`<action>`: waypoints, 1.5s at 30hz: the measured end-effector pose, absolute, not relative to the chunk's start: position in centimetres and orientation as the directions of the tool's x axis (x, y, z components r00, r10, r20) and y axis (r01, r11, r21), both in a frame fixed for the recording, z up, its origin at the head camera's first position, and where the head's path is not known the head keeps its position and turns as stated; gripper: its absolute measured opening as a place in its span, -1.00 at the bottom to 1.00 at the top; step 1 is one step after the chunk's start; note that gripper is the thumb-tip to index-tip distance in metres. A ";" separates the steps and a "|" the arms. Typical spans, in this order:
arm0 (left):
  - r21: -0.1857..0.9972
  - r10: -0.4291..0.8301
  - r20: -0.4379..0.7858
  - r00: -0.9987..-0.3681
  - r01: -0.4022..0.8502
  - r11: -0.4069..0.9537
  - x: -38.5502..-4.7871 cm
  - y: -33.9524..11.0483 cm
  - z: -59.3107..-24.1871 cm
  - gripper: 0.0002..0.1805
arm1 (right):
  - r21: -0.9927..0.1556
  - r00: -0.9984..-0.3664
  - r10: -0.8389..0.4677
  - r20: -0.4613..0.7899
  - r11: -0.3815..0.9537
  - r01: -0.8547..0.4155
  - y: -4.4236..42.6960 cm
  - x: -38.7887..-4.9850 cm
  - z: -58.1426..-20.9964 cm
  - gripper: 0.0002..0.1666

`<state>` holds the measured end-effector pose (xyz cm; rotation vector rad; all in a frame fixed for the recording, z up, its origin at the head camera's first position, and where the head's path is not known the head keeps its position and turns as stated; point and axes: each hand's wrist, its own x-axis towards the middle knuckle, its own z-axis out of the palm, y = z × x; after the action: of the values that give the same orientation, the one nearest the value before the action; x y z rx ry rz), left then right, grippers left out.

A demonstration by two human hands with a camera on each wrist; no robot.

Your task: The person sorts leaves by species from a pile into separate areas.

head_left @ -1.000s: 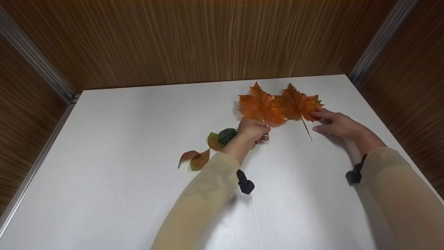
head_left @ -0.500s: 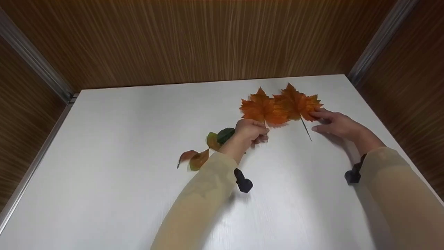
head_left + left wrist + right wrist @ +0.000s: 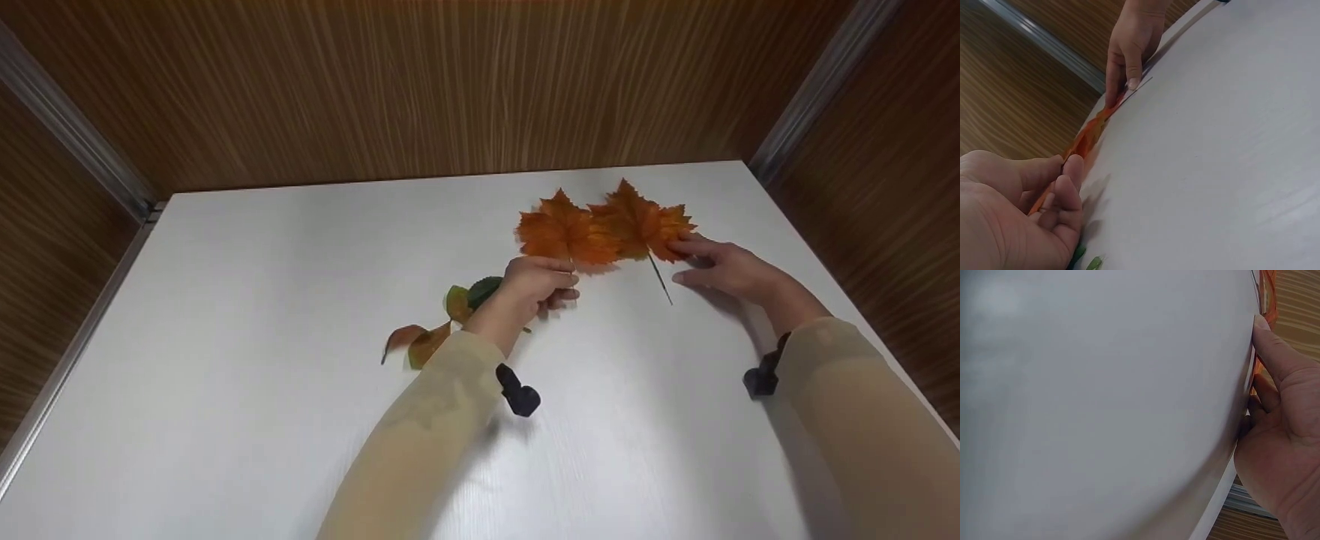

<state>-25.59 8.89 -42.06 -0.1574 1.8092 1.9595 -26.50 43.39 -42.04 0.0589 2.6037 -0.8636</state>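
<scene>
Two orange artificial maple leaves lie side by side near the back of the white table in the head view. My left hand (image 3: 536,285) pinches the thin stem of the left maple leaf (image 3: 559,231) between thumb and finger. In the left wrist view, that leaf (image 3: 1080,147) shows edge-on beyond the fingertips. My right hand (image 3: 731,271) rests its fingertips on the right edge of the other maple leaf (image 3: 634,221), its thumb apart on the table. This leaf's dark stem (image 3: 660,277) points toward me. The two leaves touch or overlap where they meet.
A sprig of green and brown leaves (image 3: 429,346) lies left of my left hand, partly hidden by that forearm. Wood-grain panels (image 3: 450,90) stand behind and at both sides of the white table (image 3: 247,360).
The left maple leaf has come slightly down toward me and lies flatter, with my left hand still pinching its stem. My right hand has hardly moved.
</scene>
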 end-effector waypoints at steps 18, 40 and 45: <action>0.912 0.257 -0.356 -0.898 -0.394 -0.113 -26.0 8.2 -43.0 -0.65 | -0.591 -0.925 -0.082 -0.371 0.789 0.167 43.3 -26.8 -42.5 0.06; 0.904 0.214 -0.419 -0.883 -0.427 0.005 -26.0 8.6 -42.2 -0.62 | -0.592 -0.925 -0.084 -0.371 0.789 0.166 43.2 -26.8 -42.3 0.03; 0.901 0.274 -0.414 -0.868 -0.433 -0.010 -26.3 8.1 -42.2 -0.55 | -0.600 -0.928 -0.109 -0.356 0.788 0.138 43.4 -27.1 -42.4 0.03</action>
<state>-26.31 8.14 -42.16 -0.1650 1.7910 1.9282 -27.05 43.39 -42.44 0.0216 2.6040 -0.9148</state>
